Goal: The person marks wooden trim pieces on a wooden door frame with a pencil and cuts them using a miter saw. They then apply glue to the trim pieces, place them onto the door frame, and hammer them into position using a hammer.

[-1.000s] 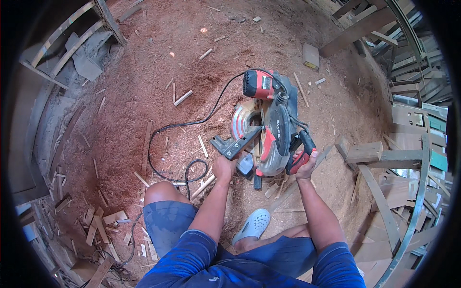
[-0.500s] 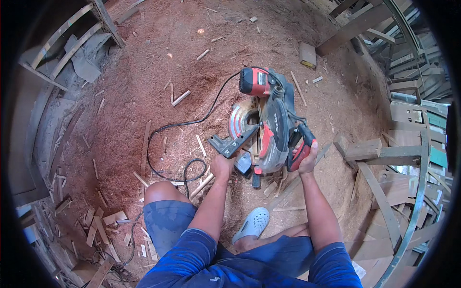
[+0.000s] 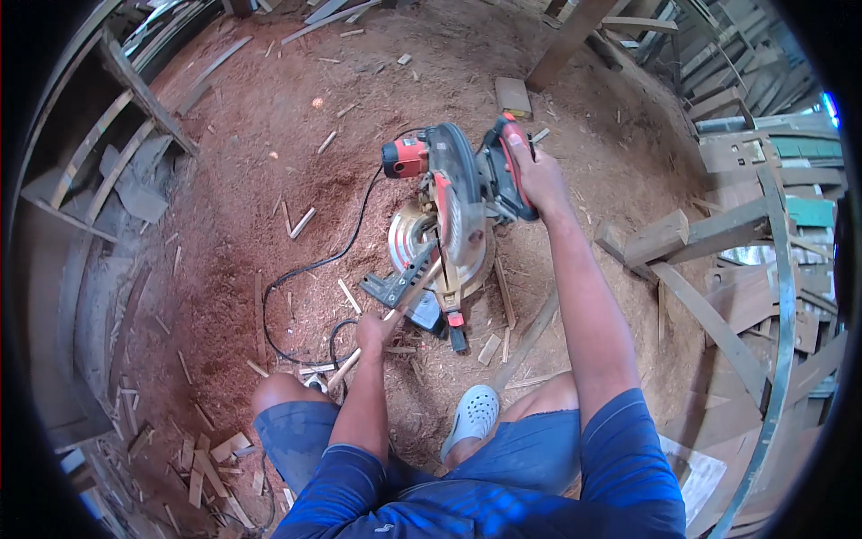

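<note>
A red and black miter saw (image 3: 460, 193) stands on the sawdust-covered ground in front of me. Its head is tilted up, and my right hand (image 3: 542, 184) is wrapped round the red and black handle (image 3: 512, 166). A thin wooden strip (image 3: 413, 293) lies slantwise across the saw's base along the dark fence (image 3: 386, 288), its far end close to the blade guard. My left hand (image 3: 370, 332) is closed round this strip, left of the saw. The strip's near end reaches toward my left knee. My left fingers are partly hidden.
A black power cord (image 3: 310, 267) loops on the ground left of the saw. Wood offcuts (image 3: 208, 467) lie scattered at the lower left. A timber frame (image 3: 709, 238) and stacked boards stand at the right. A block (image 3: 513, 95) rests beyond the saw.
My right hand has lifted the saw head up and away from me. My left hand has drawn back from the fence, and the wooden strip now shows across the base. The view has shifted.
</note>
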Action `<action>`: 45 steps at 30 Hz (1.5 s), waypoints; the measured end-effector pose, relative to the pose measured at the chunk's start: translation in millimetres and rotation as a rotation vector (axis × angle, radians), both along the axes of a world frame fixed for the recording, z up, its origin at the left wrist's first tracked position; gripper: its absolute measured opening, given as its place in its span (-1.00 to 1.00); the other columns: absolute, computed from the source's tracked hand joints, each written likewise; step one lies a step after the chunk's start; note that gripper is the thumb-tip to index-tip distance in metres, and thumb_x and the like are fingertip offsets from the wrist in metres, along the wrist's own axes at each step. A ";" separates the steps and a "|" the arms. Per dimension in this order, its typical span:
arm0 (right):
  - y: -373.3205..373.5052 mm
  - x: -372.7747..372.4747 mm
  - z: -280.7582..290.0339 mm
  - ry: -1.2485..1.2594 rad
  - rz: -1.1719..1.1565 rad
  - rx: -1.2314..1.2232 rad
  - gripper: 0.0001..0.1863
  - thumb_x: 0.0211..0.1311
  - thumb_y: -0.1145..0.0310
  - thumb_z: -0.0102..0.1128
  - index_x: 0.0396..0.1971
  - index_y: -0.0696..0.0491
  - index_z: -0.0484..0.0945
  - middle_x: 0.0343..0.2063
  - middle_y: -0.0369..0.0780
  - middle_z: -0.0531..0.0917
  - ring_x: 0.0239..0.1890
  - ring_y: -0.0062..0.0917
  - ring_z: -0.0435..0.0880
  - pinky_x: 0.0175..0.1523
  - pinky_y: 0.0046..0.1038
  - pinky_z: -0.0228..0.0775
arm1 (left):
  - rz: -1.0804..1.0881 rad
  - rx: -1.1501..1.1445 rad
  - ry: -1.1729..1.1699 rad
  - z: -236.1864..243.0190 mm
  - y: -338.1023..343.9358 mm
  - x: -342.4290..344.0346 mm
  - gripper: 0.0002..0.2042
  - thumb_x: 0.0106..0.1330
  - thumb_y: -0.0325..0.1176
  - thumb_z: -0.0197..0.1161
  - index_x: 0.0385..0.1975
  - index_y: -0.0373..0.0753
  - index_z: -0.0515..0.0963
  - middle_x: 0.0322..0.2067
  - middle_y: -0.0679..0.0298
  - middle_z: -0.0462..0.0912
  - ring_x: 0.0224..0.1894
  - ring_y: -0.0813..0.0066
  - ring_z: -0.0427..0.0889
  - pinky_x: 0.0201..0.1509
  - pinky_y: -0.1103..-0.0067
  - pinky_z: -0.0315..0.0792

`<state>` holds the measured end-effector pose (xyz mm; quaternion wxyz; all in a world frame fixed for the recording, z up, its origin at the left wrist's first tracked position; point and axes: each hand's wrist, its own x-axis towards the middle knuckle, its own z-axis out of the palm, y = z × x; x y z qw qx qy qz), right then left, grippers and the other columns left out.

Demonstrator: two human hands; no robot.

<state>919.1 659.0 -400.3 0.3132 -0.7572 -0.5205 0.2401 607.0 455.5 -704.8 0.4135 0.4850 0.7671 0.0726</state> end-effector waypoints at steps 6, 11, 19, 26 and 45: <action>-32.1 48.0 -30.3 0.103 0.083 0.308 -0.39 0.56 -0.15 0.21 -0.21 0.23 0.73 -0.51 -0.25 0.63 -0.43 -0.51 0.53 -0.22 -0.35 0.41 | 0.043 0.047 -0.295 8.5 -19.1 -47.0 -0.38 0.31 0.26 0.50 -0.65 -0.24 0.61 -0.67 0.30 0.64 -0.60 0.62 0.60 -0.49 0.54 0.47; -116.4 136.8 -172.7 -0.194 0.032 -0.069 -0.53 0.46 0.01 0.29 -0.12 0.21 0.72 -0.29 0.08 0.80 -0.18 -0.06 0.82 -0.07 -0.07 0.55 | 0.230 0.080 -0.515 43.8 -19.1 -58.9 -0.42 0.34 0.18 0.53 -0.68 -0.21 0.58 -0.69 0.36 0.58 -0.68 0.61 0.52 -0.58 0.60 0.37; -243.0 102.1 -308.1 -0.330 0.159 -0.572 -0.41 0.29 0.08 0.38 0.24 0.09 0.65 0.04 0.17 0.75 0.19 0.07 0.71 0.27 -0.03 0.55 | 0.372 0.282 -0.651 81.5 -14.3 -82.2 -0.58 0.46 -0.02 0.48 -0.47 -0.26 0.63 -0.51 0.33 0.69 -0.53 0.68 0.59 -0.46 0.68 0.46; -227.1 195.6 -295.9 0.340 -0.174 -0.491 -0.75 0.33 0.26 0.30 -0.14 0.11 0.64 -0.43 -0.17 0.72 -0.45 -0.40 0.75 -0.33 -0.32 0.62 | 0.258 0.477 -0.721 147.6 21.0 -69.9 -0.67 0.52 -0.13 0.42 -0.37 -0.29 0.66 -0.47 0.35 0.68 -0.43 0.68 0.62 -0.35 0.66 0.51; -203.8 -65.1 83.8 0.634 0.032 0.108 -0.69 0.44 0.22 0.51 0.00 0.11 0.79 -0.40 -0.44 0.65 -0.39 -0.80 0.52 -0.31 -0.64 0.30 | -0.514 0.961 -0.089 372.1 51.3 -66.3 -0.60 0.12 -0.02 0.65 -0.49 -0.25 0.67 -0.58 0.23 0.64 -0.50 0.20 0.63 -0.30 0.34 0.49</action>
